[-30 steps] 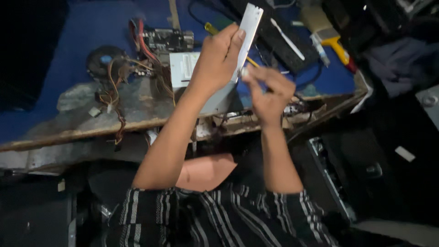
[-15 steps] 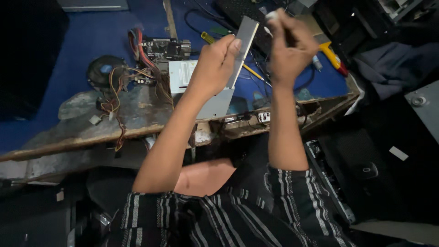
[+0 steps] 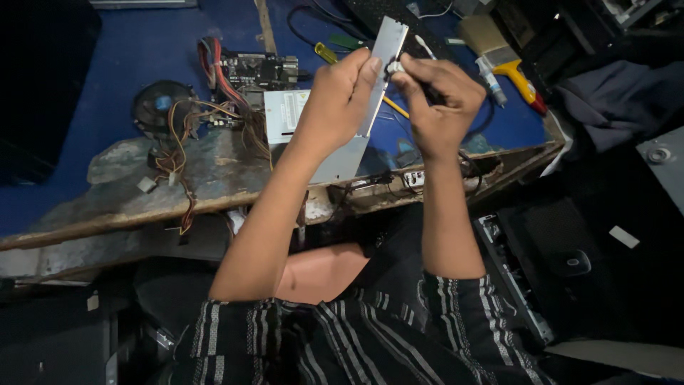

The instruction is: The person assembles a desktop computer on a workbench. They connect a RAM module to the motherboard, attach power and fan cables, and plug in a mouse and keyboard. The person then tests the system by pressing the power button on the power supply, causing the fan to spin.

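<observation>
My left hand (image 3: 335, 107) grips a grey sheet-metal case cover (image 3: 383, 44) and holds it upright and tilted above the blue bench top (image 3: 107, 57). The cover's lower end (image 3: 343, 162) reaches down near the bench's front edge. My right hand (image 3: 440, 107) is just right of it. Its fingertips pinch a small white piece (image 3: 394, 68) against the cover's upper right edge. A thin black cable seems to run through that hand. Both forearms rise from my striped shirt at the bottom.
On the bench lie a black fan (image 3: 160, 107), a circuit board (image 3: 253, 71) with coloured wires (image 3: 185, 135), a yellow-handled screwdriver (image 3: 328, 51), a paint brush (image 3: 491, 36) and a yellow and red tool (image 3: 524, 82). The worn bench edge (image 3: 214, 189) is in front. A dark computer case (image 3: 520, 271) stands lower right.
My right hand has risen from near the bench's front edge to the cover's top edge and now pinches the white piece there. My left hand keeps holding the cover.
</observation>
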Demonstrator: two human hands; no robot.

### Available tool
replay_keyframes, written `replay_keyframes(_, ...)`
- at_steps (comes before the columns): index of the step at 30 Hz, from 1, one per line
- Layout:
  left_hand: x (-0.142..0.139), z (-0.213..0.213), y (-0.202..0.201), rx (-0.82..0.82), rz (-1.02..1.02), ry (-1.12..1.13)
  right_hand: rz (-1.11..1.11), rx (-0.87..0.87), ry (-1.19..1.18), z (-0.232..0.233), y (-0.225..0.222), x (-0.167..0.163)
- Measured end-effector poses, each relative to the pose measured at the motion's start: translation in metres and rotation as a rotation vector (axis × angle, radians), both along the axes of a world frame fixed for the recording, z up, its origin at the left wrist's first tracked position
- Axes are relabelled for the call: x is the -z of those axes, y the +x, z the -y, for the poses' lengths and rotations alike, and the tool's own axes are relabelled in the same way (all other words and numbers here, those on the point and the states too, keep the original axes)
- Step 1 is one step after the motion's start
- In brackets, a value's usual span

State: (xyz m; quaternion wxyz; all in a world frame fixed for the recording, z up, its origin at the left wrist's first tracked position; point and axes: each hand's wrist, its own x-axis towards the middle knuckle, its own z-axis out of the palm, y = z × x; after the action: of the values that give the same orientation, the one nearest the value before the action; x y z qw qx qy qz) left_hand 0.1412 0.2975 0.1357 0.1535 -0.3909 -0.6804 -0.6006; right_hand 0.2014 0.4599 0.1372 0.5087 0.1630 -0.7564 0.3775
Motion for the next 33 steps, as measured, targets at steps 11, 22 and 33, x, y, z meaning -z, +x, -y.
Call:
replay_keyframes(11, -0.002, 0.001, -0.003, -0.053, -0.178, 0.033, -0.124, -0.097, -0.389, -0.070, -0.063, 0.001)
replay_keyframes(22, -0.008, 0.006, 0.006, 0.307, 0.188, 0.230, 0.325, -0.491, -0.580, -0.022, -0.002, 0.018)
replay_keyframes(33, 0.012, 0.001, -0.007, 0.268, 0.130, 0.246, 0.130, -0.417, -0.412, -0.001, -0.012, 0.029)
